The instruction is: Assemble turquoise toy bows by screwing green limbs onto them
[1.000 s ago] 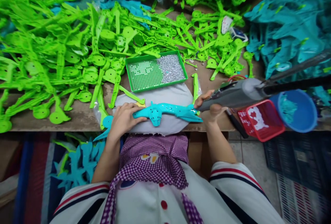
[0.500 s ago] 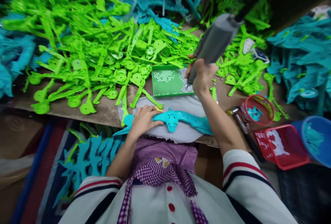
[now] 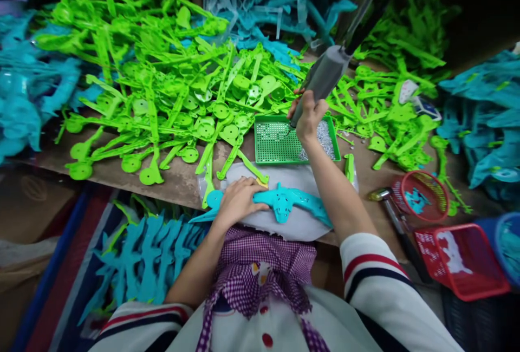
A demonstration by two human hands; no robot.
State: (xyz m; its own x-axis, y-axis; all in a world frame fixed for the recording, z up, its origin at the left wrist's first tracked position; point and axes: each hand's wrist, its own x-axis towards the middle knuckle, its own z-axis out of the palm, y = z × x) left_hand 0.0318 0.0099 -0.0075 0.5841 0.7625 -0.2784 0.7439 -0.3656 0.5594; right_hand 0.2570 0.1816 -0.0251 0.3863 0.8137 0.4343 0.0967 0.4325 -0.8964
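Observation:
My left hand (image 3: pixel 239 202) rests palm down on a turquoise plastic toy part (image 3: pixel 290 203), which lies on a white pad (image 3: pixel 298 225) at the table's near edge. Its fingers press the part's left end. My right hand (image 3: pixel 309 116) is wrapped round a grey powered screwdriver (image 3: pixel 324 77). The tool's tip points down into a green perforated tray (image 3: pixel 278 144) that holds a heap of small silver screws (image 3: pixel 326 138) on its right side.
Piles of bright green plastic parts (image 3: pixel 170 86) cover the wooden table (image 3: pixel 170 178), with turquoise parts (image 3: pixel 483 119) heaped at right and back. A round red basket (image 3: pixel 422 194), a red square basket (image 3: pixel 463 260), a blue tub (image 3: pixel 507 243) and a hammer (image 3: pixel 396 216) sit at right. More turquoise parts (image 3: pixel 142 265) lie below the table.
My right hand has lifted the screwdriver from the toy part's right end and swung it over to the green screw tray. My left hand has stayed on the toy part.

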